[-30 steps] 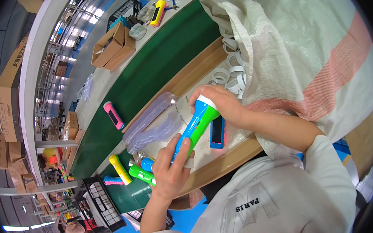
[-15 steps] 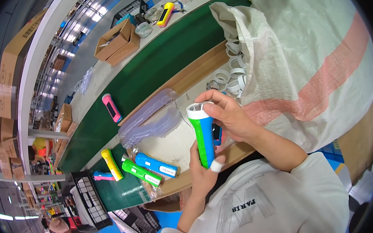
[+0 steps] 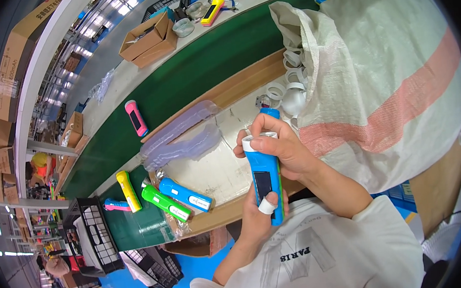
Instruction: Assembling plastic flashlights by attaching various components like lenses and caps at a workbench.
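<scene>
Holding, left hand [image 3: 254,220]: curled round the lower body of a blue-and-green flashlight [image 3: 264,180]; thumb, in a white wrap [image 3: 268,205], lies across its front.
Flashlight: held between both hands, over the desk [image 3: 229,163] near side; head up, dark panel toward wearer.
Right hand [image 3: 290,150]: pinching the white rim [image 3: 249,144] at the head, thumb on the near side; some fingers partly hidden.
Good handling: a firm low grip should stop the body twisting; pressure spread evenly round the rim should hold it square, fingertips clear of its opening.
Left: green flashlight [image 3: 166,203] and blue flashlight [image 3: 186,194] side by side.
Middle: purple clear sleeves [image 3: 184,142], lying crumpled.
Right: white rings [image 3: 293,77] heaped beside a pale woven sack [image 3: 387,77].
Far left: pink flashlight [image 3: 136,119] on the green strip [image 3: 207,59].
Farther: cardboard box [image 3: 149,39].
</scene>
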